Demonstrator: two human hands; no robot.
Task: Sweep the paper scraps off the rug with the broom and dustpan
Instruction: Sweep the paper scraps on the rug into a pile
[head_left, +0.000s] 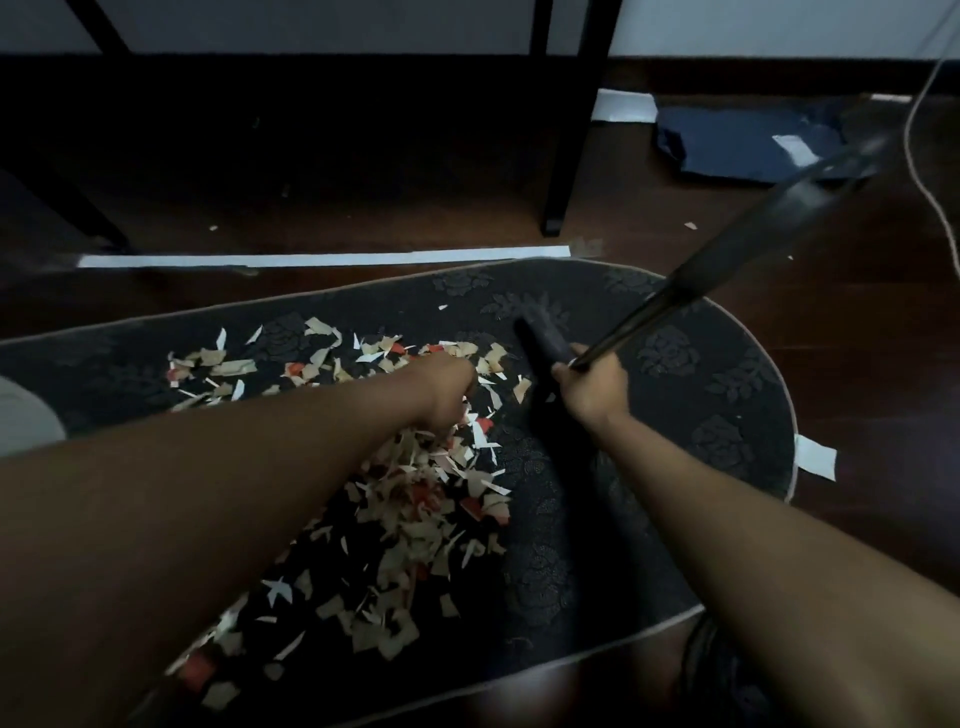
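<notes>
Paper scraps (415, 499), mostly cream and white with a few red pieces, lie scattered in a loose band across the left and middle of a dark oval rug (701, 395) with a faint rose pattern and a pale edging. We look down from head height over two bare forearms reaching forward above the rug. Our left hand (447, 395) is lowered into the middle of the scraps with its fingers curled downward; we cannot tell whether its grip holds any paper, since the fingertips are hidden. Our right hand (589, 389) is closed in a firm grip around a dark broom handle (727, 260), which rises at a slant toward the upper right and is blurred along its length. A dark, rounded part (540, 338) sits just beside that hand on the rug, though we cannot tell what it is. The rug rests on a dark wooden floor (363, 197). Beyond it, a long white strip (322, 258) lies flat on the floor, and black furniture legs (566, 156) stand behind it. Farther right, a dark blue sheet (748, 140) lies on the floor, and a pale cord (919, 171) curves down the right edge. A small white piece (815, 457) lies just off the rug's right border.
</notes>
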